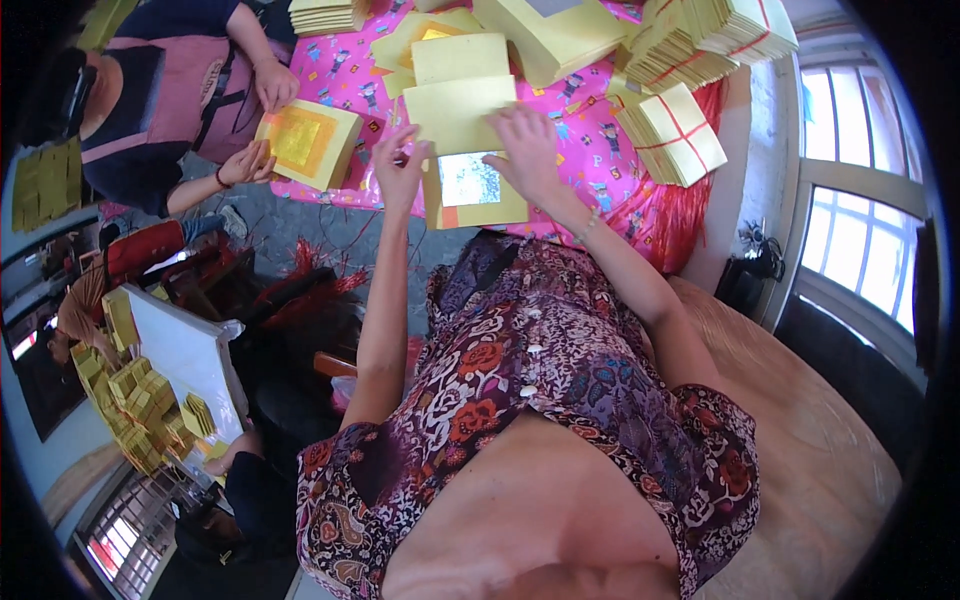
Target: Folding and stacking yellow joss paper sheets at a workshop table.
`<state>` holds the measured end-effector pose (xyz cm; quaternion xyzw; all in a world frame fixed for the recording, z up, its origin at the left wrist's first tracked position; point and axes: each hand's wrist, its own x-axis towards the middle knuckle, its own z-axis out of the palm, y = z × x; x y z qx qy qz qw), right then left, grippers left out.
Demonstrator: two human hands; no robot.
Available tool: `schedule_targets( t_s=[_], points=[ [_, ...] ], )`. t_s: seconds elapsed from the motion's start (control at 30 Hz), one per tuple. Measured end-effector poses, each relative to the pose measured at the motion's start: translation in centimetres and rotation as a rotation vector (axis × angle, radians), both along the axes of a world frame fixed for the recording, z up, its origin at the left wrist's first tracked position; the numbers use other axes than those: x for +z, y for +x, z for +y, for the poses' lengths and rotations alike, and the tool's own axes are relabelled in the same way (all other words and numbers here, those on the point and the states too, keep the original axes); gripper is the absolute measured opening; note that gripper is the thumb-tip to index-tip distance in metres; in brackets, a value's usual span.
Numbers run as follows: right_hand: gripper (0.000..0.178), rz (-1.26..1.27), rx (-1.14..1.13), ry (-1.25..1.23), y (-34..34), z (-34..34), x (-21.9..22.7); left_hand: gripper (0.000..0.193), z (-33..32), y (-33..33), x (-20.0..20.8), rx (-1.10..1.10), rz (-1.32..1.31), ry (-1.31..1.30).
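A plain yellow paper sheet lies in front of me, partly over a stack of yellow paper whose top sheet carries a silver square. My left hand is at the plain sheet's left edge, its thumb and fingers curled together in a pinch there. On the right, my right hand rests with fingers stretched out and apart, over the sheet's right edge and beside the silver square. Just beyond sits another plain yellow sheet.
A pink patterned cloth covers the table. Red-tied yellow paper bundles stand at the right, a large stack behind. At left, a co-worker's hands hold a gold-square paper stack. Another table bears yellow bundles.
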<state>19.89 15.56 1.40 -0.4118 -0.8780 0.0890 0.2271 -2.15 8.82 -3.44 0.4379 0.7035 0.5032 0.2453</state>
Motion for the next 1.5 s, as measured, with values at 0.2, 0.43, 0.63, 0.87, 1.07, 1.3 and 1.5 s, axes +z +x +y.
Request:
schedule_targets(
  t_s=[0.2,0.43,0.63,0.87,1.07,1.3,1.5],
  points=[
    [0.036,-0.184,0.101,0.154,-0.5,1.0,-2.0,0.049,-1.1,1.5,0.9,0.154,0.249,-0.185],
    [0.025,-0.109,0.190,0.334,0.6,2.5,-2.9,0.059,0.2,2.8,2.0,0.152,-0.312,-0.321],
    [0.023,-0.068,0.201,0.291,1.3,2.8,-2.3,0.052,2.6,3.5,2.2,0.132,-0.698,-0.127],
    [0.028,0.189,-0.320,-0.140,8.2,-1.6,-5.6,0.051,3.0,4.8,3.4,0.204,-0.727,-0.100],
    [0.032,-0.145,0.195,-0.251,11.9,-5.8,-9.7,0.045,4.4,9.6,5.1,0.078,-0.839,-0.029],
    [0.019,-0.158,-0.256,-0.257,17.0,-4.6,-11.8,0.049,4.4,18.5,3.0,-0.016,-0.955,-0.141],
    [0.018,-0.064,-0.522,-0.345,23.1,-5.7,-8.8,0.046,2.3,22.9,0.0,-0.007,-0.934,-0.338]
  ],
)
